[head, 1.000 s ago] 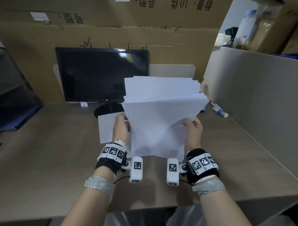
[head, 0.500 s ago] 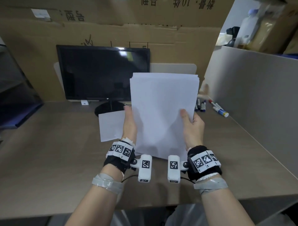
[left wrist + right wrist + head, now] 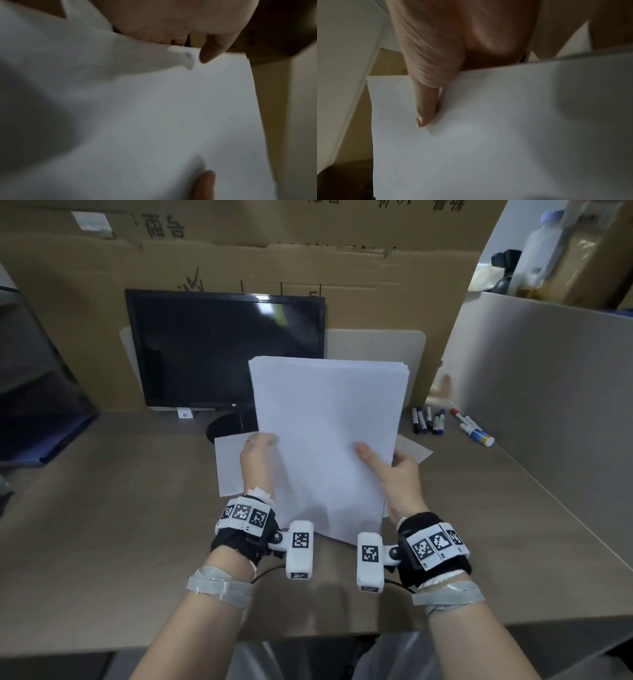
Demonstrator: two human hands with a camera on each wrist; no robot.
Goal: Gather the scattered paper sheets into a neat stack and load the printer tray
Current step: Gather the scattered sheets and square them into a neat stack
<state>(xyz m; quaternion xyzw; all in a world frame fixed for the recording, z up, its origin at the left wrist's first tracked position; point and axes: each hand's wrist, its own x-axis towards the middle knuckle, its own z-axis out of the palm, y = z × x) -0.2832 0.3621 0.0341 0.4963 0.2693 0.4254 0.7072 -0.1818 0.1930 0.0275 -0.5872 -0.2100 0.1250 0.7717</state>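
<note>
A: Now, where is the stack (image 3: 325,436) sitting?

B: Standing nearly upright above the desk (image 3: 102,525), in front of the monitor (image 3: 222,347). Both hands are gripping it at its side edges. Left hand (image 3: 257,463) is clamping the left edge, thumb on the near face. Right hand (image 3: 399,474) is clamping the right edge, thumb lying flat across the sheet; fingers are going round behind.

A: Edges squaring up?

B: Top edge is looking nearly flush, with a few sheets stepping out slightly at the top right corner. Bottom edge is hanging close over the desk; whether it is touching, I cannot tell. In the left wrist view the near sheet (image 3: 154,121) is buckling a little by the thumb.

A: Loose sheets?

B: One (image 3: 229,470) is lying flat on the desk to the left, partly hidden behind the left hand and the stack. Another corner (image 3: 414,451) is showing at the right, just past the right hand.

A: Room for moving?

B: Bare desk is stretching left and toward the near edge. On the right a partition (image 3: 548,392) is closing things in, with markers (image 3: 430,421) lying near its foot, beside the stack's right edge. Cardboard (image 3: 239,265) is walling off the back. A dark tray (image 3: 37,419) is sitting at far left, well apart from the stack.
</note>
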